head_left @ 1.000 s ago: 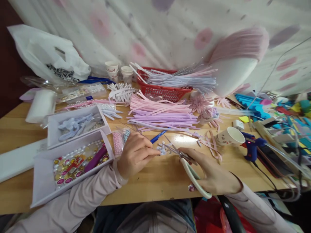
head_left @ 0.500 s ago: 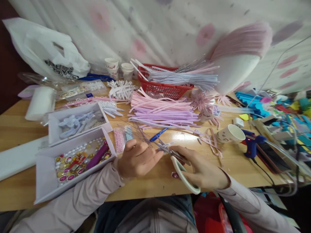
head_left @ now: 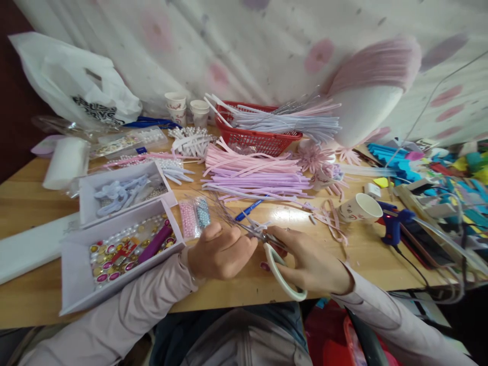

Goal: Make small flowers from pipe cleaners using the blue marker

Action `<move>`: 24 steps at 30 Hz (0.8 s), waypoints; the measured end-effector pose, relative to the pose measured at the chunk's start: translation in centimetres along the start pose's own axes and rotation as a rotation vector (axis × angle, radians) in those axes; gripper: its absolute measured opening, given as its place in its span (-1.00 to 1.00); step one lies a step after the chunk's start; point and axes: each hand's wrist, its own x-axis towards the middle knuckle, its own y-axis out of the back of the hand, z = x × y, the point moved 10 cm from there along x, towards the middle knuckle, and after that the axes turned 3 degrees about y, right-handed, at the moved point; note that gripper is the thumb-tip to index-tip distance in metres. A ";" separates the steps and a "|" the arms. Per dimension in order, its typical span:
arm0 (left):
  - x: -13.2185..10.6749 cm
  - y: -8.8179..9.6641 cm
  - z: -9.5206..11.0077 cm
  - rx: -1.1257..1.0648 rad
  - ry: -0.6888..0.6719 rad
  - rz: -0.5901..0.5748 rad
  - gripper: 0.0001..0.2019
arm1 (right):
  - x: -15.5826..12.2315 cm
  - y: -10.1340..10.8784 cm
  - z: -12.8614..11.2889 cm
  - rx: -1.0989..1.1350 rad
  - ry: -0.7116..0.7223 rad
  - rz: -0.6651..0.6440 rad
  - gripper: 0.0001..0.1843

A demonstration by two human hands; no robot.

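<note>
My right hand grips a pair of scissors with pale handles, its blades pointing left toward my other hand. My left hand is closed in a pinch at the blade tips. Between its fingertips is a short pale piece, perhaps pipe cleaner, mostly hidden by the fingers and blades. Just behind the hands lie thin dark wires and a blue pen. Packets of pink beads and blue beads rest left of the pen.
Pink pipe cleaners and purple pipe cleaners lie in piles before a red basket. On the left stands a white box of gems and pearls. A paper cup and a blue glue gun are on the right.
The scissors and my right hand have shifted slightly left, closer to my left hand. My left hand still pinches at the blade tips. The whole view has shifted a little.
</note>
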 end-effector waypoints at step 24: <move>0.2 1.2 3.1 0.356 -0.191 0.199 -0.93 | -0.6 -0.6 0.4 -0.036 -0.063 0.060 -0.80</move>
